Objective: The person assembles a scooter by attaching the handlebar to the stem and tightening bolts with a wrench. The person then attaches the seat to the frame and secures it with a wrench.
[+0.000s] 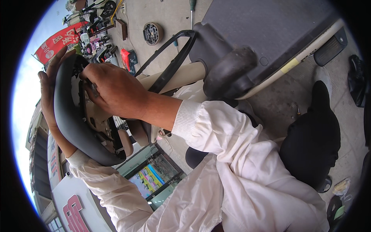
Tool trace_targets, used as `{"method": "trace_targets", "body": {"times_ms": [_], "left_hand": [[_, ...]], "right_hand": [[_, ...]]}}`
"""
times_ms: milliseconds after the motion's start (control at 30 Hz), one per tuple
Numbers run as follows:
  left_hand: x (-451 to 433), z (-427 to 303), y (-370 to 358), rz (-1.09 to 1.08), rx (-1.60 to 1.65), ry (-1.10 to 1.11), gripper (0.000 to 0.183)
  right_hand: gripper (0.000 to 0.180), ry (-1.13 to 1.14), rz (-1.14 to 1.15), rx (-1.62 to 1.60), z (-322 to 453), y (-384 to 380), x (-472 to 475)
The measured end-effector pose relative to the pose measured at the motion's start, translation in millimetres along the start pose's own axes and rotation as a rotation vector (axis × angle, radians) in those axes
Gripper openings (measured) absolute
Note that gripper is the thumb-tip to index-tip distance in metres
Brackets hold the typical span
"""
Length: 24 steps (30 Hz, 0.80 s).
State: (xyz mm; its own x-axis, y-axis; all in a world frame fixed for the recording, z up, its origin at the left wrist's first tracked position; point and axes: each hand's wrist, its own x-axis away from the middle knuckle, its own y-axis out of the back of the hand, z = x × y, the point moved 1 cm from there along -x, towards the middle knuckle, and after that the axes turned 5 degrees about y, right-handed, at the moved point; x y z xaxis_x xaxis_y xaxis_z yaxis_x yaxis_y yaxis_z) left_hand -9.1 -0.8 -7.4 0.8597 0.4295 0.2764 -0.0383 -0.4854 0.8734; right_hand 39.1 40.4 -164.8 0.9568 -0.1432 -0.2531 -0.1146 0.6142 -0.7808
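Observation:
A dark grey moulded plastic cover [65,107], curved and hollow on its inner side, stands upright in front of me. My left hand [49,78] is wrapped around its outer face with the fingers spread, and the palm is partly hidden behind it. My right hand [116,87] is curled at the open inner side, fingers at the black inner brackets [77,68]. What those fingers pinch is hidden, though a small silvery piece shows at one finger. Beside the right wrist rises a looped black trim frame [174,58], next to the beige column [179,74] of a scooter.
The scooter's dark floorboard [266,32] and black footrest [330,49] extend to the upper right. On the ground lie a screwdriver [192,13], a round part [153,33], a red-and-black box [129,61] and a black bag [356,81]. Parked scooters [95,43] stand farther off.

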Motion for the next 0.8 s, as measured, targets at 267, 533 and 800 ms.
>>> {"method": "trace_targets", "body": {"times_ms": [267,533,800], "left_hand": [[0,2,-11,-0.007,0.012,-0.009,0.073],[7,-7,-9,-0.041,0.155,0.064,0.072],[-5,5,-8,0.018,0.084,0.02,0.071]], "right_hand": [[0.023,0.028,0.0,0.048,-5,2,-16],[0.017,-0.138,-0.06,-0.167,-17,11,-46],[0.023,0.052,-0.109,-0.056,-17,22,-19]]}}
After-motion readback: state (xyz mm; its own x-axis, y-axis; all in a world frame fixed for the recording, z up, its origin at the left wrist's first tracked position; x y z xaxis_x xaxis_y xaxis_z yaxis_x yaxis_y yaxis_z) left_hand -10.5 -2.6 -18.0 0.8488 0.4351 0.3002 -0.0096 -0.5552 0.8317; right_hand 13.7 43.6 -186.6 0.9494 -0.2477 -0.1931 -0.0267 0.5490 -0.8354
